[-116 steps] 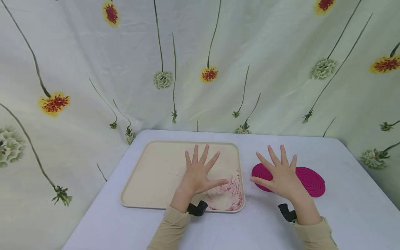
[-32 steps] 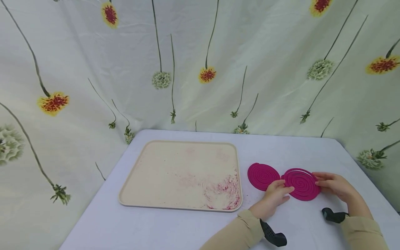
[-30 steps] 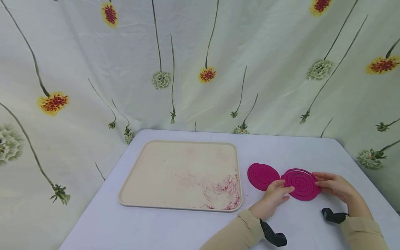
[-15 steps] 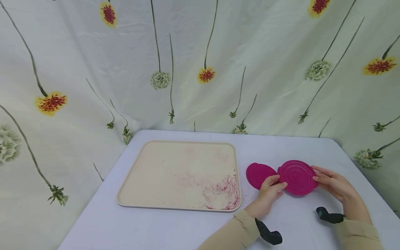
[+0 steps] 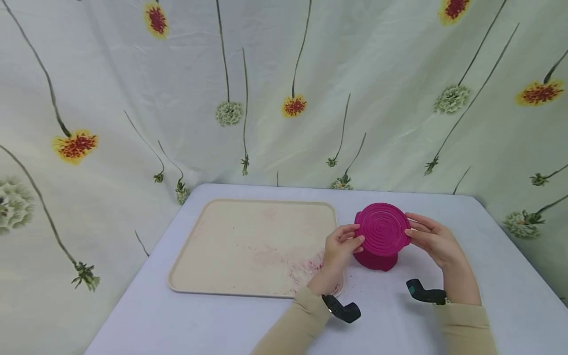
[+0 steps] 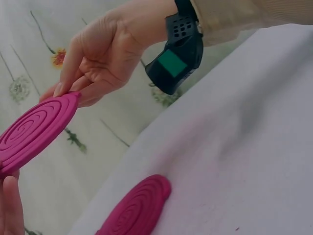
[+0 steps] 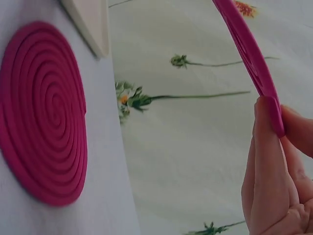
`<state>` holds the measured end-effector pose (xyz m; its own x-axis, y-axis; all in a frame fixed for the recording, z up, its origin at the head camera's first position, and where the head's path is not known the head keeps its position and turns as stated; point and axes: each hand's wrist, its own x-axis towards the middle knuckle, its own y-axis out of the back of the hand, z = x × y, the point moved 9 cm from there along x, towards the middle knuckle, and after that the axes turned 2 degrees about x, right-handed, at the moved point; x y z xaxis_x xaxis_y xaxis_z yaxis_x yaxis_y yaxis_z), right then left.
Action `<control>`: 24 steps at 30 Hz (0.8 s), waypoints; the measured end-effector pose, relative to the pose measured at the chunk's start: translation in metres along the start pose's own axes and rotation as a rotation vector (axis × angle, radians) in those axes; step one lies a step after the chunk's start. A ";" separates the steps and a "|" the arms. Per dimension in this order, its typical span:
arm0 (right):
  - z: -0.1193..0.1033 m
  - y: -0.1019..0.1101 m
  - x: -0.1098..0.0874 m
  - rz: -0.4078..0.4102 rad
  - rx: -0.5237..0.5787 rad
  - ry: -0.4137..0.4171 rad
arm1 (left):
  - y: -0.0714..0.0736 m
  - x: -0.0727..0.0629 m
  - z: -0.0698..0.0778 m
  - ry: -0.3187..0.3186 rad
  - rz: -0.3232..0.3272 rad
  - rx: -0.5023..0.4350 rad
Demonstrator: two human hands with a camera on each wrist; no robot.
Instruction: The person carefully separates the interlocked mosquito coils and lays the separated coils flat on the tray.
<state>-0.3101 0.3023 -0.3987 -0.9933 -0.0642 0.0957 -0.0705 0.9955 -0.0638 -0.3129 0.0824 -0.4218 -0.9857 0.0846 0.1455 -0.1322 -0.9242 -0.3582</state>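
Both hands hold up a magenta spiral disc [image 5: 382, 229], coiled like a rolled clay rope, pinched at opposite edges. My left hand [image 5: 338, 249] grips its left edge, with thumb in front; in the left wrist view only a few of the left fingers [image 6: 11, 203] show. My right hand [image 5: 439, 241] pinches the right edge between thumb and fingers, which also shows in the right wrist view. Below the raised disc, a second magenta spiral disc [image 7: 44, 112] lies flat on the table; in the head view the raised disc hides most of it.
A cream tray [image 5: 222, 246] with pink smears at its lower right corner lies left of the discs, and the left forearm passes over its near right corner. Pink crumbs dot the white tabletop [image 5: 199, 320]. A flower-printed cloth [image 5: 266, 148] hangs behind the table.
The hands went from spread flat to pinching the right-hand disc, lifted it and tilted it up. It has moved left, over the other disc, which stayed on the table.
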 end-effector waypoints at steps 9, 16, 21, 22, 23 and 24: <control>-0.032 -0.075 -0.006 -0.052 -0.170 0.000 | 0.054 -0.004 0.049 -0.105 0.003 0.111; -0.031 -0.106 -0.003 -0.104 -0.224 0.004 | 0.084 -0.004 0.076 -0.143 -0.013 0.183; -0.027 -0.123 -0.004 -0.173 -0.204 0.006 | 0.091 -0.002 0.085 -0.165 -0.027 0.284; -0.027 -0.126 -0.004 -0.191 -0.204 0.009 | 0.090 -0.004 0.089 -0.174 -0.027 0.307; -0.027 -0.130 -0.004 -0.207 -0.201 0.013 | 0.089 -0.006 0.092 -0.180 -0.028 0.332; -0.027 -0.133 -0.005 -0.220 -0.198 0.020 | 0.087 -0.008 0.094 -0.180 -0.034 0.349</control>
<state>-0.2933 0.1725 -0.3638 -0.9540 -0.2806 0.1054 -0.2628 0.9522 0.1560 -0.3066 -0.0340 -0.3674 -0.9431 0.0797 0.3227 -0.0909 -0.9957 -0.0198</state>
